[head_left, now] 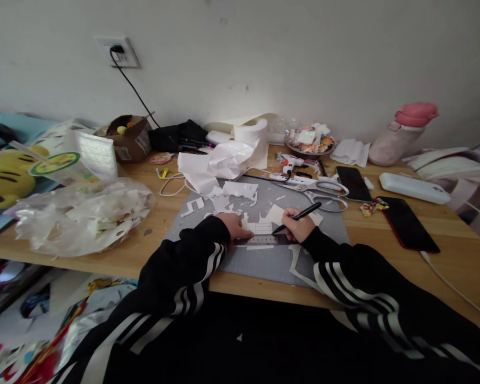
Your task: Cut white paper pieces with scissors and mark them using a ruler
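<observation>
Close to the desk's front edge, my right hand (298, 225) grips a black pen (309, 211), its tip at the right end of a small white card (263, 228) with dark lines on it. My left hand (237, 226) presses down at the card's left side, fingers close together, by the left end of a clear ruler (264, 240). The ruler lies along the card's lower edge. Beneath them is a grey cutting mat (248, 264) with white paper scraps (240, 190) strewn over it.
Scissors (324, 188) lie beyond my right hand, with a glue gun (292, 161) behind. Two phones (354, 183) and a white power bank (414, 188) rest at the right, a pink-topped bottle (400, 136) behind them. A plastic bag of scraps (84, 216) and a lidded cup (60, 165) stand left.
</observation>
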